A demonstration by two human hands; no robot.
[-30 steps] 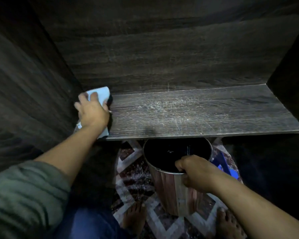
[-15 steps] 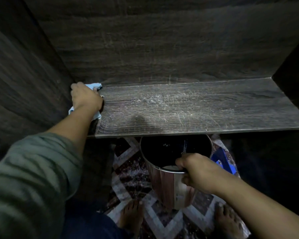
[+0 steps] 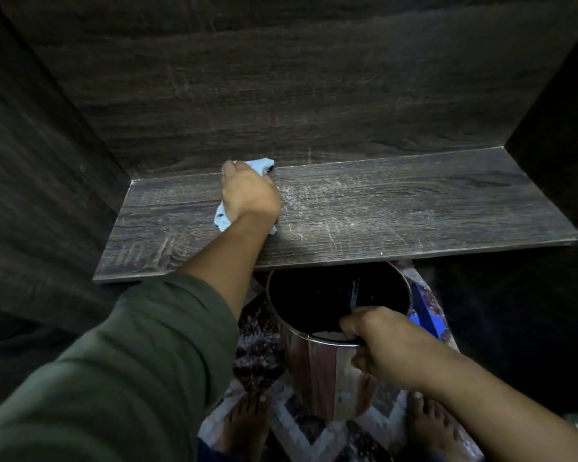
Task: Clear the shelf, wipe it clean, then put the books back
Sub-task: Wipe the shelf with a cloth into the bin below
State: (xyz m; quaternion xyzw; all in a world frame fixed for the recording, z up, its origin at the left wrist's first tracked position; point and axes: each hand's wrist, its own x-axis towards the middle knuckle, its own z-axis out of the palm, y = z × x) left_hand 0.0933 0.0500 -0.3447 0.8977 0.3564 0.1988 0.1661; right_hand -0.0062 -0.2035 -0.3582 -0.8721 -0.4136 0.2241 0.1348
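Nearest the camera, two bare feet [image 3: 247, 425] are standing on a patterned rug with pale zigzag bands [image 3: 264, 348], one on either side of a round bin with a wood-look striped wall and a bright metal rim [image 3: 317, 371]. The right hand [image 3: 387, 348] is gripping that rim at its near edge, with fingers hooking into the dark inside and the thumb curling against the outer wall. The bin's mouth is lying just below the shelf's front edge. A bright blue object [image 3: 427, 315] is showing just beside the bin on its right, too hidden to identify. On the left, a dark green sleeve [image 3: 131, 361] is reaching forward, with the bare forearm crossing the shelf's front edge. Beyond it, the left hand [image 3: 249, 195] is pressing down on a crumpled light blue cloth [image 3: 222, 220], fingers bending over it and holding it. Hand and cloth are resting on the dark wood-grain shelf board [image 3: 414, 208], left of its middle and close to its back edge. Whitish streaks and scratches are showing on the board to the right of the hand. Farthest off, the dark wood-grain back panel [image 3: 314, 95] is rising from the shelf.
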